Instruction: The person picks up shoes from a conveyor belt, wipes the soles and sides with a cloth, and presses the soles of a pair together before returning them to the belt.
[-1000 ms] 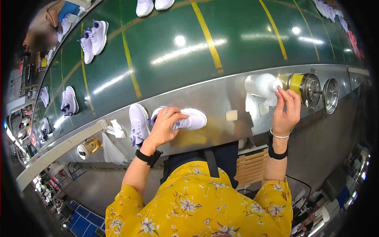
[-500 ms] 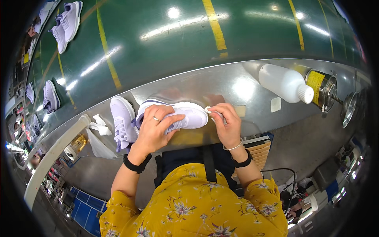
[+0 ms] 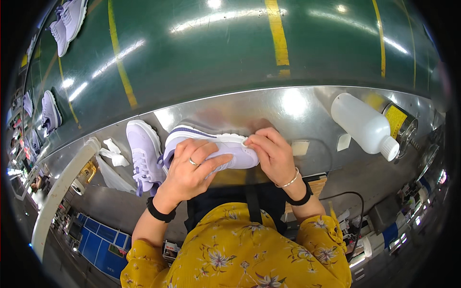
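A lavender sneaker with a white sole lies on its side on the metal ledge, its toe to the right and its sole facing away from me. My left hand is closed over its laced upper. At the toe end, my right hand has thumb and fingers pinched together at the sole's edge. A small white piece shows between those fingertips, and most of it is hidden. Left of this shoe rests a matching sneaker, toe pointing away, laces toward me.
Beyond the metal ledge runs a green belt with yellow stripes, carrying more sneakers at far left. To the right lie a white plastic bottle and a metal can. Crumpled white scraps sit at left.
My right hand has shifted from the toe tip to the far sole edge, with the small white piece still pinched. The held sneaker has rolled slightly, showing more outsole edge.
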`<move>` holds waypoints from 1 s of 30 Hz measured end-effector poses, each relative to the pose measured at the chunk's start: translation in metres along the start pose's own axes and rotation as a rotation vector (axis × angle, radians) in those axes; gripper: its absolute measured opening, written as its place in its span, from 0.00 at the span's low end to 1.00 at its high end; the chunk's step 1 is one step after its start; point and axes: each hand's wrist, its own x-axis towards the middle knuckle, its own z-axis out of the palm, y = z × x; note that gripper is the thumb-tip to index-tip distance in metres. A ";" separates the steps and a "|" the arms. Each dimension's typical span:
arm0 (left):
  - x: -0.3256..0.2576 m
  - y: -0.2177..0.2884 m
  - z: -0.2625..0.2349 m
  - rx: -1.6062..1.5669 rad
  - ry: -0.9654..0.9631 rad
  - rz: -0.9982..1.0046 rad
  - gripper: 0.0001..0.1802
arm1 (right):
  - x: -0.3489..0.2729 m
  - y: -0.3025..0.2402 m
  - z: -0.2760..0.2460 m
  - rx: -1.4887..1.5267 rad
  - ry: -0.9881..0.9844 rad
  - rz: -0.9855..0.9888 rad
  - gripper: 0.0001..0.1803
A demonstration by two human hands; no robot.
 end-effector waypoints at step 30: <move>0.001 -0.001 -0.001 0.015 -0.003 -0.009 0.23 | 0.027 -0.008 -0.021 0.036 -0.229 0.224 0.05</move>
